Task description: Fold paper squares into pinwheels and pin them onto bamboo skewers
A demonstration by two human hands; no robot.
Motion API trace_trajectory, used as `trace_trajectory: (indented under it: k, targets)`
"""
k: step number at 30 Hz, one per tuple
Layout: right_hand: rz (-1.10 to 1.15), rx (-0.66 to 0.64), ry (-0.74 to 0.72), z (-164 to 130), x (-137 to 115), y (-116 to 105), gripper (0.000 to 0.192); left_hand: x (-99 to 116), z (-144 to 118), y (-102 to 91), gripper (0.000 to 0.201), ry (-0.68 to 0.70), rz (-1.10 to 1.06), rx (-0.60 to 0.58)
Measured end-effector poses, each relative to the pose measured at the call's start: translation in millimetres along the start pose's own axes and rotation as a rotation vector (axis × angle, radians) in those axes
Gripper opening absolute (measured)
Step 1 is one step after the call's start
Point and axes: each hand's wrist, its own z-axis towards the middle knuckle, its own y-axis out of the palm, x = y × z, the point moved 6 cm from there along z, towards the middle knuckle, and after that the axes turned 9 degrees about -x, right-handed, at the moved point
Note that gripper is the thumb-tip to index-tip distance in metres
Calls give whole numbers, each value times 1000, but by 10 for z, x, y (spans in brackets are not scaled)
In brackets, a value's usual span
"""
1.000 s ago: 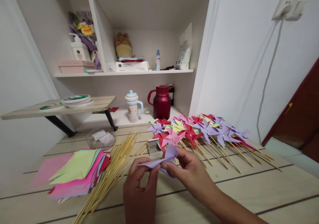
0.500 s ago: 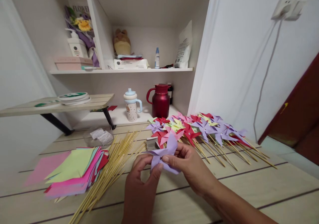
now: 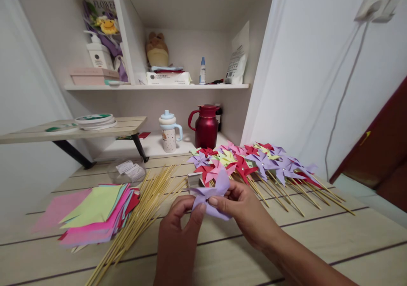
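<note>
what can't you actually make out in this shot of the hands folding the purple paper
Head view only:
- Centre of the purple paper pinwheel: covered by the left hand and right hand, so no pin or fastening shows.
- Small white box: half hidden behind the paper.
- Labels on the shelf bottles: too small to read.

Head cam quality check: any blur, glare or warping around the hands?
Head view: soft even light, no glare; purple paper pinwheel and both hands, left hand, right hand, reasonably sharp; wide-angle warping bends the shelf and walls at the edges.
</note>
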Motion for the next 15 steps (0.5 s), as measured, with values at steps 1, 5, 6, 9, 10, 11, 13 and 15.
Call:
trace_trajectory:
  k: [1,5,6,9,10,11,13,15]
  targets:
    - [53,1,22,4,18,-2,27,-34,-1,17,31,-53,-61,-29]
    - [197,-10,77,30,47,8,26,-157,3,37,65,-230,-237,-61]
    - [209,-13,82,35,49,11,26,-175,10,28,68,-249,-246,-46]
    - [208,-1,91,45,59,0,29,-197,40,1,60,-242,-230,2]
    - [199,6,92,46,65,-7,29,-196,50,-9,53,-222,-213,17]
    - [190,14,93,46,71,-15,30,-195,57,-14,47,-201,-190,24]
    - [167,28,95,42,83,-25,30,-196,67,-14,38,-167,-138,12]
    - [138,34,94,36,91,-23,29,-189,69,-11,30,-137,-84,-13]
